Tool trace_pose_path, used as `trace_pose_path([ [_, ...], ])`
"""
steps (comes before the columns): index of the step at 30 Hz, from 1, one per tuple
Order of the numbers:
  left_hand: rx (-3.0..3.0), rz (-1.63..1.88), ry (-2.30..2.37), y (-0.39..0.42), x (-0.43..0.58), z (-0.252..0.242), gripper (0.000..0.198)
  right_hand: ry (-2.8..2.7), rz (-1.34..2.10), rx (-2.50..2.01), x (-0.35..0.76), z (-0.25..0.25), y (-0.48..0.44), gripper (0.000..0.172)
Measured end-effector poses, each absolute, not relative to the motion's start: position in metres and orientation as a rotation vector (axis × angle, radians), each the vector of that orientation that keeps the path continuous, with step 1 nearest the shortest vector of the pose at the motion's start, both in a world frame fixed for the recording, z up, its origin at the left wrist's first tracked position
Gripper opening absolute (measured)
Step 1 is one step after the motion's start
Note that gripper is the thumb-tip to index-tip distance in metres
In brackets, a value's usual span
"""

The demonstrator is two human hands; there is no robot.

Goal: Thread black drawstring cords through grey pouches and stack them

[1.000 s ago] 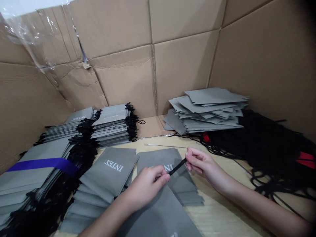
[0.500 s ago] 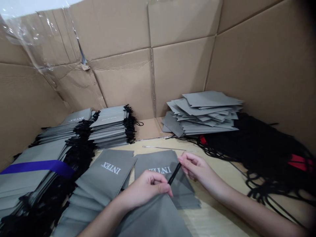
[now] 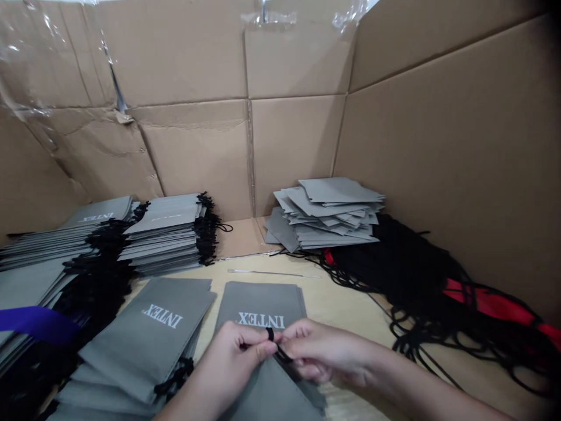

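Pale tabletop [image 3: 350,301] | cardboard walls [image 3: 197,152] (creased) | left hand [image 3: 236,358], right hand [image 3: 326,352] pinching black cord [image 3: 270,334]

Beyond the fingers [image 3: 265,351], the space is closed off by a brown cardboard back wall [image 3: 193,152], divided into panels by creases. It is met at a corner, to the right of the fingers, by a cardboard side wall [image 3: 456,134]. Far above and left of the fingers, the cardboard is overlaid by clear plastic [image 3: 30,35]. Below the fingers, a pale tabletop [image 3: 359,304] is softly lit.
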State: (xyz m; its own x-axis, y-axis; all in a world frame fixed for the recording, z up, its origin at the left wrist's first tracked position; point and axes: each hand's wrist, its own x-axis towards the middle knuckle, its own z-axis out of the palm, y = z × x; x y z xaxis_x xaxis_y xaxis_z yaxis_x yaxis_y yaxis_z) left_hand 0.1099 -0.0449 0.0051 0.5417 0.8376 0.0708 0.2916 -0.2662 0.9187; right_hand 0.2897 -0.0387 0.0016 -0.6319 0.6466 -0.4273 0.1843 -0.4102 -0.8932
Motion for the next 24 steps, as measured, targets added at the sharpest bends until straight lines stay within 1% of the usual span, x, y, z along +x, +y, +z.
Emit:
trace_pose_path([
  [2,1.933,0.656,0.980,-0.046,0.108,0.006,0.031,-1.335,2.261,-1.133,0.293,0.011,-0.038,0.024],
  [6,2.303,0.584,1.146,-0.051,0.106,0.005,0.028,-1.163,2.386,-1.112,0.297,0.015,-0.036,0.030],
  [9,2.545,0.313,1.363,-0.055,0.111,0.004,0.022,-1.063,2.398,-1.143,0.299,0.012,-0.035,0.030],
  [11,2.638,0.139,1.419,-0.057,0.115,0.004,0.021,-1.014,2.398,-1.170,0.299,0.011,-0.034,0.030],
  [13,2.701,0.095,1.403,-0.058,0.118,0.003,0.022,-0.991,2.406,-1.188,0.298,0.011,-0.034,0.031],
  [17,2.758,0.269,1.346,-0.062,0.115,0.000,0.023,-1.008,2.378,-1.159,0.297,0.012,-0.035,0.032],
  [21,2.489,0.585,1.279,-0.060,0.110,0.000,0.023,-1.099,2.378,-0.939,0.294,0.009,-0.038,0.029],
  [24,2.172,0.740,1.295,-0.054,0.109,0.001,0.030,-1.160,2.115,-0.919,0.286,0.000,-0.040,0.021],
])
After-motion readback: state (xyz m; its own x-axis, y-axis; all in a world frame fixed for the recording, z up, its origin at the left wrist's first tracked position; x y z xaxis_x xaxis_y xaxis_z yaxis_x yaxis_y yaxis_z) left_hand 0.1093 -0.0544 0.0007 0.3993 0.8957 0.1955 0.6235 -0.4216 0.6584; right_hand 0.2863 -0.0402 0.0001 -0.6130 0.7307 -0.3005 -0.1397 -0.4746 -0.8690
